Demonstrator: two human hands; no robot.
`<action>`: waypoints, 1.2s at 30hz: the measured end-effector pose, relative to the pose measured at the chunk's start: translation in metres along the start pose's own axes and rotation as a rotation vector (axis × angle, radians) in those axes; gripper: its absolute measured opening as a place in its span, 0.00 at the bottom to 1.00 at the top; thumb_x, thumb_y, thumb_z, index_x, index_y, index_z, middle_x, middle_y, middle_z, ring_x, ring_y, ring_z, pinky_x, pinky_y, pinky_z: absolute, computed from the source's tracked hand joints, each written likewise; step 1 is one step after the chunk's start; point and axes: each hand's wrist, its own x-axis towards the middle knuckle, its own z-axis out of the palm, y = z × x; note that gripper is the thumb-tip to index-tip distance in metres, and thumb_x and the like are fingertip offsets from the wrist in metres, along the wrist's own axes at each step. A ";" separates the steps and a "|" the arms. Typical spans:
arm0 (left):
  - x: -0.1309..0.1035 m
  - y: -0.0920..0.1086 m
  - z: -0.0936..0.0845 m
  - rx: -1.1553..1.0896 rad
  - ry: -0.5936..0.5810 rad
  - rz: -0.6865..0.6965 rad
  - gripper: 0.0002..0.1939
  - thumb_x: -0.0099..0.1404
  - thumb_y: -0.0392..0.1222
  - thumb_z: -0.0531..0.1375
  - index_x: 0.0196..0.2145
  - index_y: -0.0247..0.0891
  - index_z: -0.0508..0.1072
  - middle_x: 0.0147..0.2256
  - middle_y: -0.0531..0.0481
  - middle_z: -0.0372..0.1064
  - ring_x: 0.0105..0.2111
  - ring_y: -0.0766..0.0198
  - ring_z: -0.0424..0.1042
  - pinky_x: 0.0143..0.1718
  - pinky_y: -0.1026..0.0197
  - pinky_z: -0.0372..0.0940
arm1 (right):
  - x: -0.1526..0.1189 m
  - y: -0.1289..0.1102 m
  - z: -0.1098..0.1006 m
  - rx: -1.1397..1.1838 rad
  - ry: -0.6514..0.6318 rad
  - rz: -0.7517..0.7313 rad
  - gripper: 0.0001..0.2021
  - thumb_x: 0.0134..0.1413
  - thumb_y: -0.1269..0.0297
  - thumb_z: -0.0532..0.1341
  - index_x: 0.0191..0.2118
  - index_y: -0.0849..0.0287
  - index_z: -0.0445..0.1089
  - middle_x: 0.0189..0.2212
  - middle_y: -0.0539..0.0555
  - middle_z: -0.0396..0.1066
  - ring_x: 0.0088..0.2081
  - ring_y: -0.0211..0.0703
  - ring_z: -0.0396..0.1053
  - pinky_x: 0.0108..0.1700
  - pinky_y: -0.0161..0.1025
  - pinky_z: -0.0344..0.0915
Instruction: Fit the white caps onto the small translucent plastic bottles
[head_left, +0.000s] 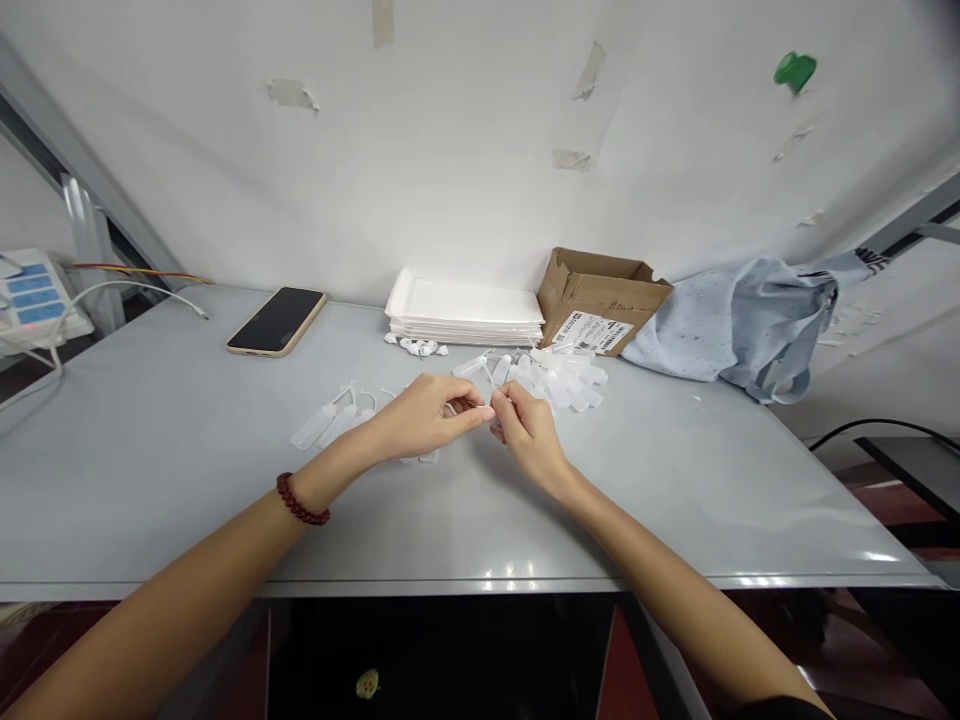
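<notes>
My left hand and my right hand meet above the grey table, both closed in a pinch. Between their fingertips is a small translucent plastic tag with a thin white cord rising from it; the fingers hide most of it. Just behind my right hand lies a loose pile of translucent plastic tags. A few similar tags with white cord loops lie to the left, partly behind my left hand. Small white plastic pieces sit in a cluster beyond the hands.
A stack of white padded envelopes lies against the wall beside an open cardboard box. Light-blue cloth is bunched at the right. A phone lies at the left, near a power strip and white cable.
</notes>
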 end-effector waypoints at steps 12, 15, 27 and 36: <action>-0.003 0.002 0.001 -0.061 -0.083 -0.068 0.15 0.64 0.47 0.54 0.27 0.34 0.70 0.22 0.53 0.67 0.21 0.69 0.63 0.21 0.67 0.58 | 0.000 0.004 0.002 0.187 -0.051 0.079 0.14 0.58 0.58 0.51 0.23 0.56 0.53 0.17 0.42 0.48 0.19 0.31 0.49 0.21 0.30 0.52; -0.003 0.004 0.001 -0.021 -0.059 -0.030 0.14 0.63 0.45 0.55 0.26 0.34 0.71 0.21 0.53 0.66 0.21 0.70 0.61 0.21 0.68 0.56 | 0.002 0.001 0.002 0.306 -0.089 0.167 0.14 0.55 0.60 0.53 0.22 0.56 0.52 0.16 0.41 0.45 0.18 0.30 0.46 0.19 0.29 0.49; -0.003 0.004 0.001 0.046 -0.027 0.021 0.14 0.63 0.45 0.55 0.28 0.34 0.75 0.21 0.54 0.65 0.21 0.69 0.59 0.22 0.66 0.53 | 0.007 -0.013 -0.008 0.574 -0.363 0.491 0.10 0.49 0.67 0.51 0.20 0.58 0.55 0.10 0.41 0.46 0.14 0.27 0.38 0.16 0.28 0.35; -0.003 0.002 0.001 0.064 0.017 0.060 0.12 0.61 0.44 0.56 0.30 0.34 0.75 0.24 0.52 0.70 0.24 0.68 0.65 0.25 0.66 0.58 | 0.007 -0.009 -0.008 0.654 -0.445 0.557 0.11 0.49 0.67 0.52 0.20 0.58 0.51 0.11 0.41 0.45 0.14 0.26 0.37 0.16 0.28 0.36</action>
